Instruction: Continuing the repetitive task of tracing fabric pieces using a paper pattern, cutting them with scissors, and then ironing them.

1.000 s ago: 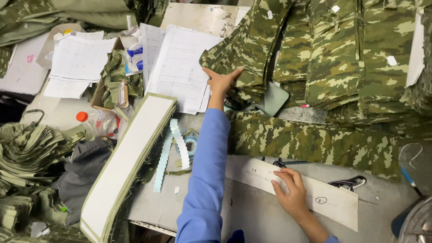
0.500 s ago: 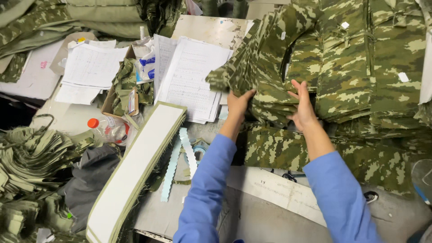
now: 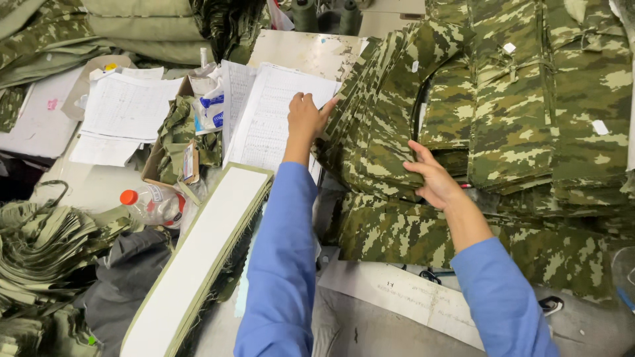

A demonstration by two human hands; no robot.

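At eleven o'clock on the bench lie white printed sheets (image 3: 126, 109), fanned flat, with a small pink tag (image 3: 51, 104) on a pale board at ten o'clock. A second sheaf of ruled white papers (image 3: 271, 119) leans up near twelve. Between the two sits an open cardboard box (image 3: 173, 155) with a white-and-blue packet (image 3: 213, 109) poking out of its top and a slim red-and-white carton upright against its side. Down at nine o'clock a clear plastic bottle (image 3: 155, 203) with an orange cap lies on its side. A long white strip (image 3: 195, 254) edged in olive cloth runs from centre toward seven o'clock. Small white square tags dot the camouflage stacks at one and three o'clock, and a pale cardboard template (image 3: 410, 301) with a small mark lies at five.

Now the hands. The left hand (image 3: 305, 119) reaches up at twelve o'clock, blue sleeve stretched straight, fingers closed lightly on the far left edge of the tilted stack of camouflage pieces (image 3: 383, 125), thumb against the cloth. The right hand (image 3: 433, 178) comes in at three o'clock of centre, palm up and fingers spread, tucked under the stack's near edge where it lifts off the camouflage pile (image 3: 410, 231) beneath. The stack sits just right of centre, slanting up toward one o'clock, gripped on both sides.
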